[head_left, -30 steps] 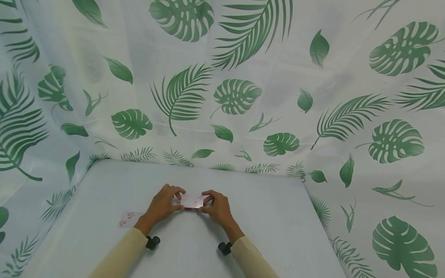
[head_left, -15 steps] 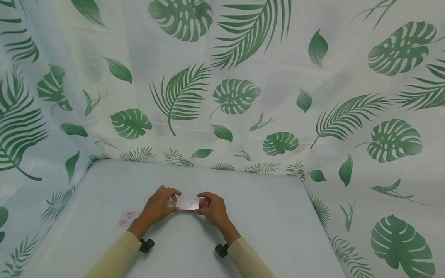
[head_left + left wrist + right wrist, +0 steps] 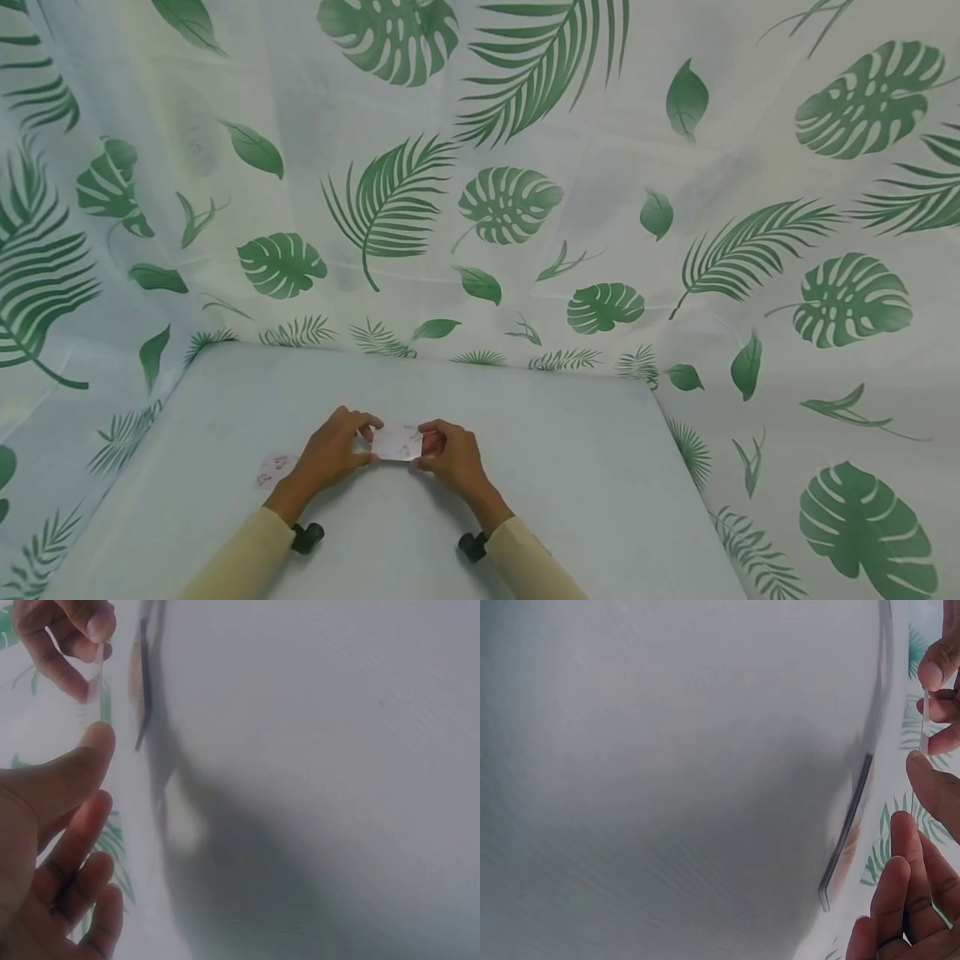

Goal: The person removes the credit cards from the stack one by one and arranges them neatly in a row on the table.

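Observation:
Both hands hold up one small, thin, pale card printed with pink flowers, over the white table. The left hand pinches its left end between thumb and fingers; the right hand grips the right end the same way. Edge-on in the left wrist view, the card is a narrow, see-through strip between the hands. A flat slab with a dark edge shows beside the hands in the right wrist view. A similar flowered piece lies left of the left forearm, partly covered by it.
The white table extends around both arms. White sheeting with green leaf prints rises behind and at both sides of it. A small black device sits at the left wrist, another at the right.
Both hands have shifted a little left and toward the body, bringing the flowered card with them. The piece lying on the table at left stays in place.

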`<control>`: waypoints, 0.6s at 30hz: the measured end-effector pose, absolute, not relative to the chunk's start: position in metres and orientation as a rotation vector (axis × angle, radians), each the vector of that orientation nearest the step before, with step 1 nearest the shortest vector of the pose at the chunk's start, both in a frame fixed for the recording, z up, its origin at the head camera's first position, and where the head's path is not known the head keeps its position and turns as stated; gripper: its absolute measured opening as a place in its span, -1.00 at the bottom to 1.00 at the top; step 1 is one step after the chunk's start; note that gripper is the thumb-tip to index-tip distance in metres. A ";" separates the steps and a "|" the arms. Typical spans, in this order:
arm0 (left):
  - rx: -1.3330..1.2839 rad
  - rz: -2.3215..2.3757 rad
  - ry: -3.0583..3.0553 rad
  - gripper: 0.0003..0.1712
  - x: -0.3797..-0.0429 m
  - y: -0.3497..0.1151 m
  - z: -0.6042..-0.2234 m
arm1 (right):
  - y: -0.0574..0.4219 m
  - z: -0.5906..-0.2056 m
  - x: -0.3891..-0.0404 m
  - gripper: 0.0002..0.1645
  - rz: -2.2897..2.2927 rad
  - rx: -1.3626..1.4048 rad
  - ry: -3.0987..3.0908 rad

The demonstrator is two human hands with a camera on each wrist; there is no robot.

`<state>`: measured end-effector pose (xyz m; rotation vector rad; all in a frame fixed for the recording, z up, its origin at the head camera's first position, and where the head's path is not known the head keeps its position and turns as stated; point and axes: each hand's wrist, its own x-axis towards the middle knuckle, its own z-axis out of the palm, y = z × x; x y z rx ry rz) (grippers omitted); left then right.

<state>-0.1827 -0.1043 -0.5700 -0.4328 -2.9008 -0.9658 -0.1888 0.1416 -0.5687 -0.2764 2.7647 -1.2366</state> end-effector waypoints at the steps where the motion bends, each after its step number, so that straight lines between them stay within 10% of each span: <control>1: -0.424 -0.960 -2.913 -0.38 -0.183 -0.105 -0.571 | 0.141 -0.570 -0.189 -0.36 -1.240 -0.285 2.764; 18: -0.433 -0.913 -2.906 -0.39 -0.173 -0.120 -0.572 | 0.126 -0.577 -0.182 -0.37 -1.239 -0.307 2.756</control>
